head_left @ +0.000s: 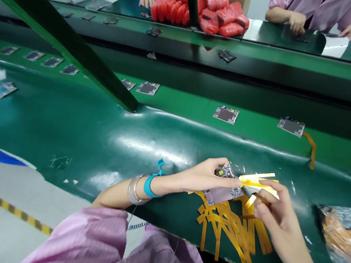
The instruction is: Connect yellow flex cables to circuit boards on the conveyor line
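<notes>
My left hand (217, 177) grips a small circuit board (220, 195) between thumb and fingers, tilted above the green mat. A teal wrist strap and a clear bangle circle that forearm. Close by on the right, my right hand (276, 208) pinches a yellow-orange flex cable (260, 196) near the board's right edge; whether the cable touches the board, I cannot tell. Beneath both hands lies a loose pile of orange flex cables (230, 230), with more bright yellow strips (257, 180) just behind my right fingers.
Circuit boards (226, 114) lie in a row along the green belt; one (291, 126) has an orange cable attached. A plastic bag of cables (346, 238) sits at right. A green post (77, 47) slants across the left. Co-workers sit opposite, beside red bubble-wrapped bundles (216, 10).
</notes>
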Motion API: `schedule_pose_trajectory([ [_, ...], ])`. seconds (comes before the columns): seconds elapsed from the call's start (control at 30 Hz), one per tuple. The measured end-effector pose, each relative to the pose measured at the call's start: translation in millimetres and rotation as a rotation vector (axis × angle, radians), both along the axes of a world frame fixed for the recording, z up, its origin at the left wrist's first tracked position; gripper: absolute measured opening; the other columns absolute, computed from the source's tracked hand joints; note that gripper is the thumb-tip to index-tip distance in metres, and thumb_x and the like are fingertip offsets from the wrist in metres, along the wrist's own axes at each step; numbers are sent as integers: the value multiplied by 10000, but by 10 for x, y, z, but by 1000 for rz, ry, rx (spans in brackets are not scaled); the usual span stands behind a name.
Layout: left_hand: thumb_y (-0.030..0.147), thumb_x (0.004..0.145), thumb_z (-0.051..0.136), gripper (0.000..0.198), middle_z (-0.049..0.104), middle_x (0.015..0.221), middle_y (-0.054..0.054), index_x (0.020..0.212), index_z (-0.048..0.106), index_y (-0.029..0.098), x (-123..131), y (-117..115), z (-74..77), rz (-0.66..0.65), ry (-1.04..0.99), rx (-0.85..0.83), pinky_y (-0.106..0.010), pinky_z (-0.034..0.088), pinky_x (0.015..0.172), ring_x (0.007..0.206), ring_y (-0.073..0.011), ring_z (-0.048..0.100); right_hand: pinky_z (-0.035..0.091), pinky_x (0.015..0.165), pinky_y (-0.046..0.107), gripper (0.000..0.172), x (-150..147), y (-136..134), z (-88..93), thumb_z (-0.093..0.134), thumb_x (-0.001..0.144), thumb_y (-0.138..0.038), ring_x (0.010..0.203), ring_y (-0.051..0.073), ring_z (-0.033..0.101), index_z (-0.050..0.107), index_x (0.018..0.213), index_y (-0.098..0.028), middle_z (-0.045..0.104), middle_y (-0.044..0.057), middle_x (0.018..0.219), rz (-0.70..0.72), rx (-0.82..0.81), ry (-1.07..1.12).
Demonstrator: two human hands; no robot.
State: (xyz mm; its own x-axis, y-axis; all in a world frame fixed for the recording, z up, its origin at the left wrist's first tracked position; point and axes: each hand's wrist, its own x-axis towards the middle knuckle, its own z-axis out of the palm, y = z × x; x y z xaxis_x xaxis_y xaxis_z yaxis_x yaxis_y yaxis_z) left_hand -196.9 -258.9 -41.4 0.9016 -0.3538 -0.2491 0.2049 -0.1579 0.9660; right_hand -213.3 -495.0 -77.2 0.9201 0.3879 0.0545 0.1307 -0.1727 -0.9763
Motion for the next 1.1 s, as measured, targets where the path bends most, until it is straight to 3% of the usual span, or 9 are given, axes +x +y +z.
schedule_pose_trajectory([
  [0.07, 421, 788, 754, 312, 573, 755, 22, 852, 605, 154, 6, 10, 56, -25, 7, 33, -224, 404, 585, 649, -93, 501, 372, 549, 244, 153, 16, -23, 61, 500, 1027, -445, 583, 149, 409, 505, 1028, -292, 398, -60, 672, 31, -7, 72],
  [0.2, 377, 802, 721, 241, 563, 716, 37, 855, 634, 159, -9, 20, 69, -69, 34, 65, -222, 408, 579, 608, -82, 481, 396, 591, 265, 295, 40, -4, 108, 528, 1013, -467, 574, 146, 478, 533, 818, -245, 480, -48, 599, 72, -140, 81],
  [0.3, 301, 800, 692, 175, 608, 790, 18, 890, 641, 160, -14, 30, 11, -80, -3, 61, -225, 425, 618, 678, -98, 521, 435, 624, 284, 293, 52, 33, 90, 572, 982, -489, 633, 169, 564, 594, 834, -238, 582, -18, 644, 60, -192, 97],
  [0.43, 294, 802, 667, 190, 641, 821, -5, 920, 647, 146, -31, 32, -49, -120, -20, 92, -236, 433, 627, 701, -115, 548, 443, 537, 280, 305, 75, 81, 65, 610, 946, -524, 622, 184, 601, 641, 848, -237, 657, 2, 668, 47, -197, 175],
  [0.53, 316, 803, 666, 220, 659, 842, -19, 937, 659, 142, -54, 33, -48, -157, -11, 133, -237, 439, 627, 710, -123, 562, 477, 614, 290, 274, 89, 109, 75, 633, 938, -491, 643, 182, 629, 658, 838, -237, 691, 1, 670, 75, -193, 161],
  [0.77, 314, 812, 653, 188, 647, 802, 4, 901, 657, 149, -80, 50, -31, -218, -22, 153, -214, 400, 583, 676, -109, 543, 468, 704, 306, 282, 105, 113, 132, 622, 951, -457, 663, 177, 630, 652, 790, -228, 691, 2, 677, 167, -258, 128],
  [0.93, 300, 805, 655, 166, 618, 777, 16, 868, 652, 146, -82, 50, -32, -265, -50, 178, -216, 386, 591, 681, -103, 511, 443, 650, 301, 305, 190, 157, 169, 595, 955, -443, 624, 165, 607, 632, 743, -227, 665, -16, 631, 321, -301, 218],
  [1.1, 340, 801, 659, 202, 584, 748, 23, 853, 647, 145, -73, 70, -13, -267, -8, 190, -215, 375, 569, 663, -97, 485, 459, 665, 292, 323, 198, 197, 162, 605, 940, -429, 611, 156, 616, 618, 692, -222, 675, -14, 626, 301, -236, 256],
])
